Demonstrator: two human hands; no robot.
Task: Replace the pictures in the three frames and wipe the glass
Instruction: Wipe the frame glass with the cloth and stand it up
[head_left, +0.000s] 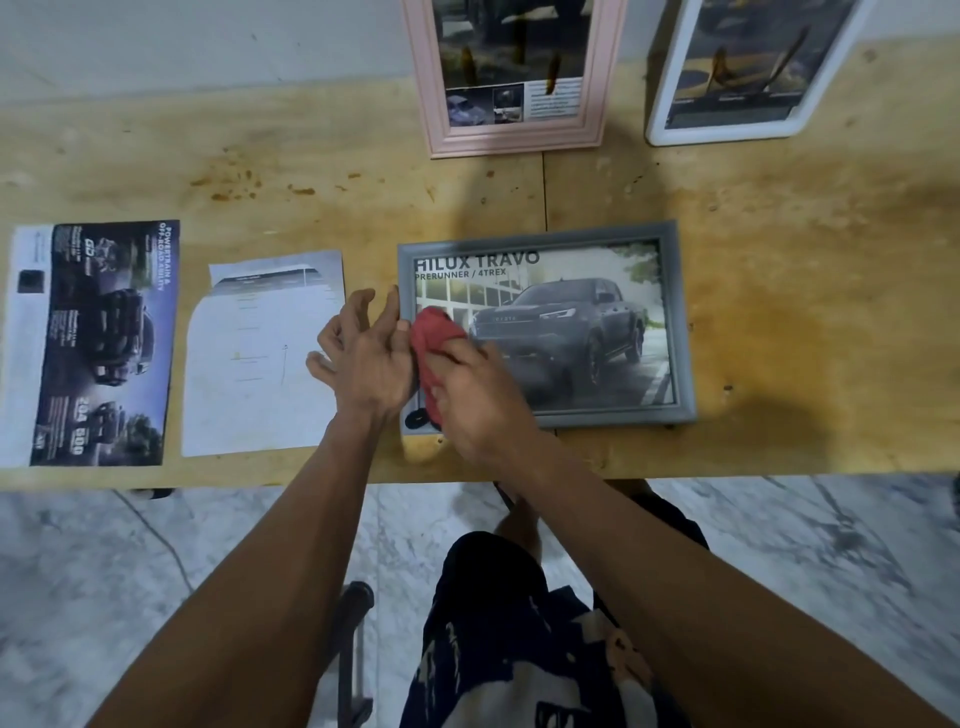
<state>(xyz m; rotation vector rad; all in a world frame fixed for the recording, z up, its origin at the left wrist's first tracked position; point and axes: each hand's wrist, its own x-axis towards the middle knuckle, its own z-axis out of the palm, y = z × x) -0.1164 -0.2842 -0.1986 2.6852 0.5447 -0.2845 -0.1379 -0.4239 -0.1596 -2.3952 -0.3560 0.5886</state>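
A grey frame lies flat near the table's front edge, showing a picture of a dark pickup truck behind its glass. My right hand grips a crumpled red cloth and presses it on the left part of the glass. My left hand rests at the frame's left edge, its fingers loosely spread against the rim. A pink frame and a white frame stand upright at the back, each holding a picture.
Two loose pictures lie on the left of the wooden table: a dark car brochure page and a pale printed sheet. The table's front edge runs just below the frame. A chair part and marble floor are below.
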